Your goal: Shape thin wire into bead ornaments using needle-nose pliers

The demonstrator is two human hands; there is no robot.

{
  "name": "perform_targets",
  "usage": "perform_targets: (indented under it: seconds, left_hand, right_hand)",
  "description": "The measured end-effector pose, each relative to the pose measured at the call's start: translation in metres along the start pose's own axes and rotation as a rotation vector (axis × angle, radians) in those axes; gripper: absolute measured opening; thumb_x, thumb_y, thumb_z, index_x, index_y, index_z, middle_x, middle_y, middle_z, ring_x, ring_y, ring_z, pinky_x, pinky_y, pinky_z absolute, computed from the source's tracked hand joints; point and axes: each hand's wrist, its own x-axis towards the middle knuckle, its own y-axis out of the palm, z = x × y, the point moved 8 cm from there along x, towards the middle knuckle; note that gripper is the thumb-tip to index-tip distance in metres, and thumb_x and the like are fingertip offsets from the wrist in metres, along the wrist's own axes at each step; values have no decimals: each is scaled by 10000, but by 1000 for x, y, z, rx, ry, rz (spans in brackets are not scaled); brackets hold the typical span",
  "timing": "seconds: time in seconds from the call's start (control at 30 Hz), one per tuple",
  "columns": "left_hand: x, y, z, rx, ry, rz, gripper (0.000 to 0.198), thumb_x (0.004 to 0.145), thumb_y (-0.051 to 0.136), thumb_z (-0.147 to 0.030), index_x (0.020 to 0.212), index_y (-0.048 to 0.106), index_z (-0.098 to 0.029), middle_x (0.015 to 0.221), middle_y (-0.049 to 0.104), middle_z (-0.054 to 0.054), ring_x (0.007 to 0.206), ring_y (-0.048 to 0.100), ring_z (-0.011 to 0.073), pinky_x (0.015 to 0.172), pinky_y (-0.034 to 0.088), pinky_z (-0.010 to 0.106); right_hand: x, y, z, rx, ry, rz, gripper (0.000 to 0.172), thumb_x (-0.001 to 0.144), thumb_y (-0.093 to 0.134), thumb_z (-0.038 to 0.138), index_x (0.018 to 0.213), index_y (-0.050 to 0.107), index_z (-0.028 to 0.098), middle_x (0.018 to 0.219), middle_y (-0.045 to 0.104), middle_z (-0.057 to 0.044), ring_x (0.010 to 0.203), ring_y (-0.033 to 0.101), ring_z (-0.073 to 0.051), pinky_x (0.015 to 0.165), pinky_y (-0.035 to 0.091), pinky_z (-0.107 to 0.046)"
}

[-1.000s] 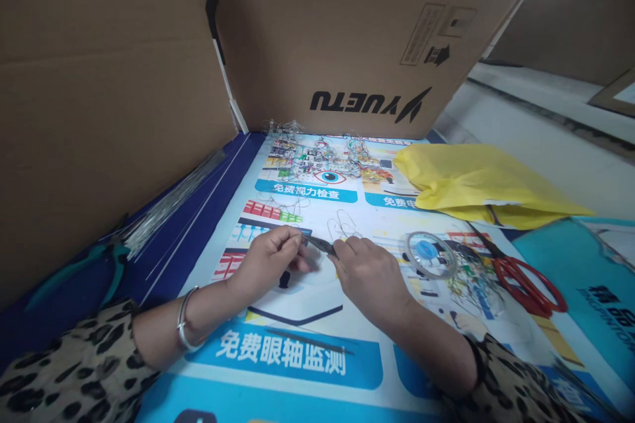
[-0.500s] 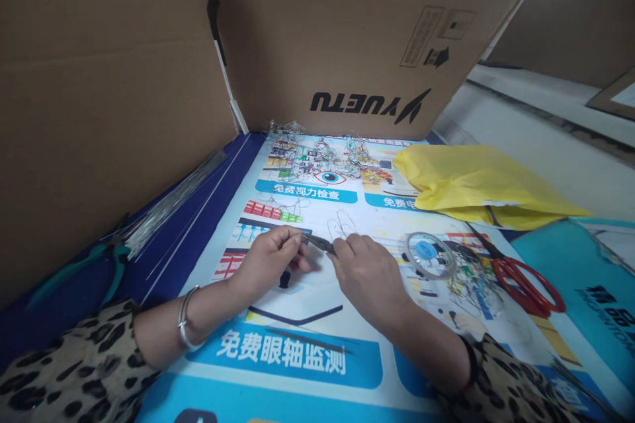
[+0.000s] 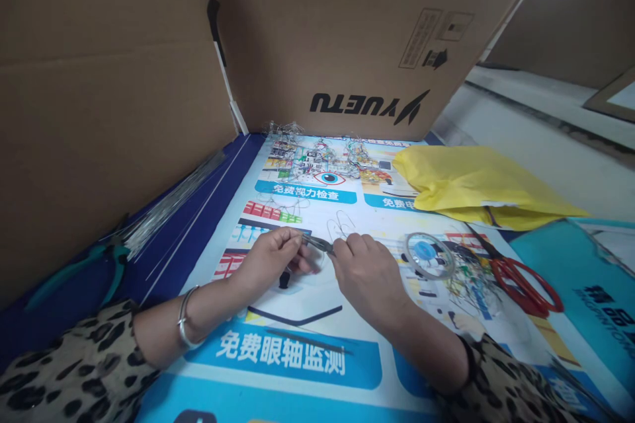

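Observation:
My right hand [image 3: 370,274] is wrapped round a pair of pliers [image 3: 317,242], whose dark jaws point left toward my other hand. Thumb and fingertips pinched, my left hand [image 3: 278,254] grips a thin wire right at the jaw tips; the wire's end is too fine to make out. Just beyond the pliers, thin bent wire loops [image 3: 341,223] lie on the printed sheet [image 3: 307,297]. The pliers' handles are mostly hidden in my right palm.
Tangled wire pieces [image 3: 322,152] lie at the back by a cardboard box [image 3: 347,33]. On the right are a tape-like spool [image 3: 429,255], red scissors [image 3: 526,284] and a yellow bag [image 3: 476,178]. Teal-handled pliers [image 3: 119,264] and straight wires [image 3: 171,208] lie left.
The pliers have turned slightly in my right hand, with their jaws still at my left fingertips. Otherwise both hands keep nearly the same place.

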Motion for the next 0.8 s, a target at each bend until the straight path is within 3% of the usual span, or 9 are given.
perform_targets:
  seconds: [0.8]
  left_hand:
    - [-1,-1,-1,94,33,22,189,862,455,-285,742,529,-159,553,613,-6,557,613,110,532,436,211]
  right_hand:
    - [0,10,-5,93,59,170,82,839,490,225,818,564,198,789,597,-28,725,532,-168,573,265,-276]
